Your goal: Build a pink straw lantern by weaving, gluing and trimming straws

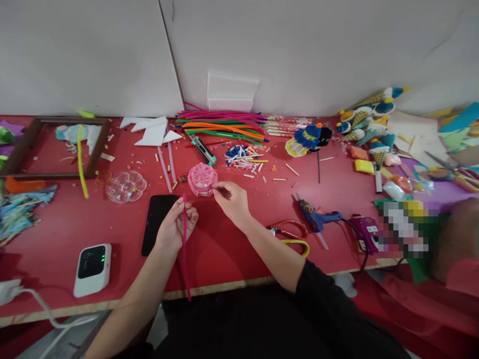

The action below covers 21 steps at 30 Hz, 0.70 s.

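Note:
A long pink pipe cleaner (184,249) hangs down past the table's front edge from my left hand (175,223), pinched between thumb and fingers. My right hand (232,202) has its thumb and forefinger pressed together at the right rim of a round pink piece (202,178); anything between those fingertips is too small to name. The pink piece lies on the red table, just beyond both hands, with spoke-like strips across its top. A black phone (157,224) lies partly beneath my left hand. Behind the pink piece is a green and black cutter (203,149).
Pipe cleaners (224,127) lie in a bundle at the back. To the right are scissors (295,237), a blue glue gun (318,217) and its cable. A white device (92,269), a clear tray (126,187) and a brown frame (56,175) are left. Another person's arm (456,239) reaches in at right.

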{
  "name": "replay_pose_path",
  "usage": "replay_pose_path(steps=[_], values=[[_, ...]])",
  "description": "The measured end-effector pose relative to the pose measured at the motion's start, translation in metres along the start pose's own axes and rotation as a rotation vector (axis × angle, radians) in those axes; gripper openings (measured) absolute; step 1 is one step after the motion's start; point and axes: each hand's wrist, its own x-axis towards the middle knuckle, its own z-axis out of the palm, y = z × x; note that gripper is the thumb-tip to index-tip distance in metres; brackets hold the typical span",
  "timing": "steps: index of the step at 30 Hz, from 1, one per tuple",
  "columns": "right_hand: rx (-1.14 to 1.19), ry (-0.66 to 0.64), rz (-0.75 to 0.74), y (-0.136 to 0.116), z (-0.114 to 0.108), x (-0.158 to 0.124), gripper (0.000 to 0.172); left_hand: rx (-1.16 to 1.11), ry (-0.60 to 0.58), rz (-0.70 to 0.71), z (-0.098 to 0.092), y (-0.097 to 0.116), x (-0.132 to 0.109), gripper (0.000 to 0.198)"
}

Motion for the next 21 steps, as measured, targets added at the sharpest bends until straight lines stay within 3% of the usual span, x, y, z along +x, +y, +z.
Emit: replay_pose_path(steps=[21], values=[[-0.246,0.034,-0.364,0.0060,0.0044,-0.0082,0.019,-0.017,0.027,0.006,0.0003,-0.0002,0.0019,0.022]])
